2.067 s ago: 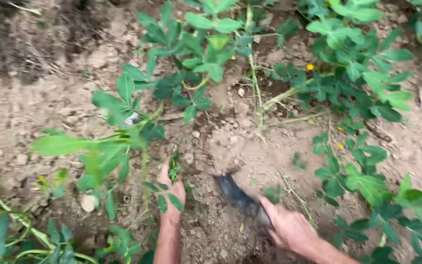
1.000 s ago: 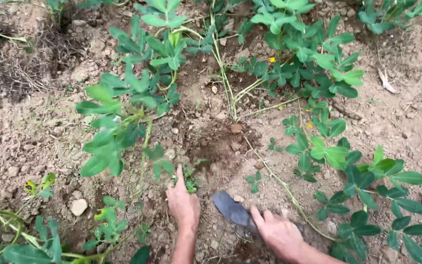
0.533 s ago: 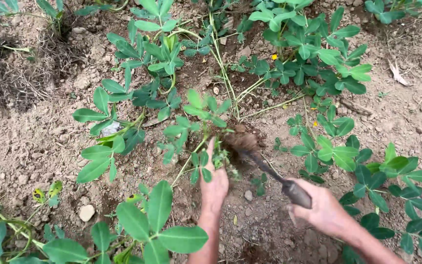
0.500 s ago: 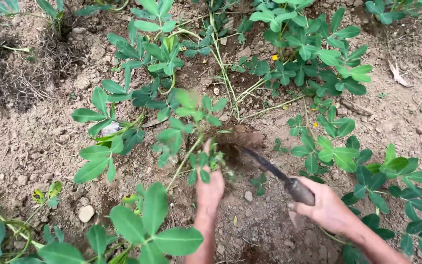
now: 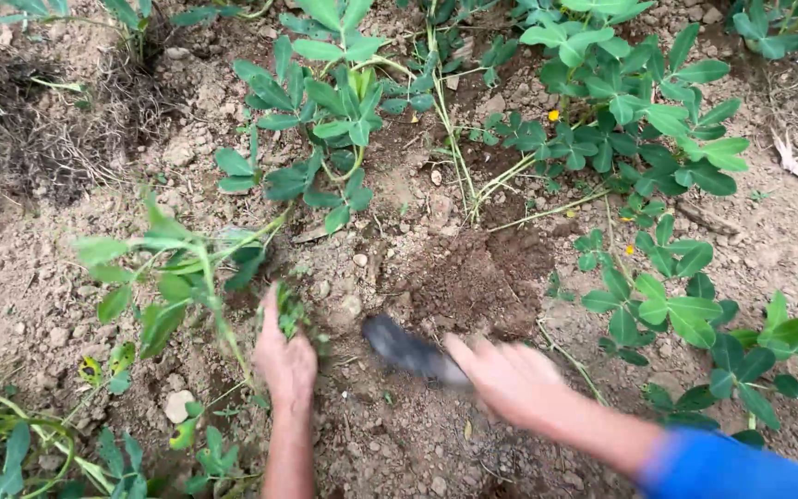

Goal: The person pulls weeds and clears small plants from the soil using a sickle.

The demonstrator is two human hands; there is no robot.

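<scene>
1. Right hand (image 5: 505, 374) was closed on the handle of a dark-bladed digging tool (image 5: 405, 349); the handle was hidden under the fingers and the hand was motion-blurred, so the exact grip could not be told; a blue sleeve (image 5: 713, 465) showed at the forearm

2. Left hand (image 5: 283, 356) lay on the soil to the left of the blade, fingers gathered round the stem of a small leafy plant (image 5: 182, 277) at its base; a tuft of green showed above the knuckles

3. Tool's long axis ran from the right hand up and to the left; the blade tip pointed at the gap between the left hand and the dark patch of loosened soil (image 5: 487, 282); the blade lay low, at or touching the ground, though blur left contact uncertain

4. Key relation: the blade tip sat just beside the left hand, nearer to it than to the loosened patch; the patch lay above and right of the blade, between the two hands and farther from the body

5. The held plant's stem leaned up and left, away from the blade; its long axis ran roughly crosswise to the tool's

6. Round about: larger green plants (image 5: 621, 111) above and right, one with a yellow flower (image 5: 553, 115); a pale stone (image 5: 177, 405) low left; dry crumbly earth throughout
</scene>
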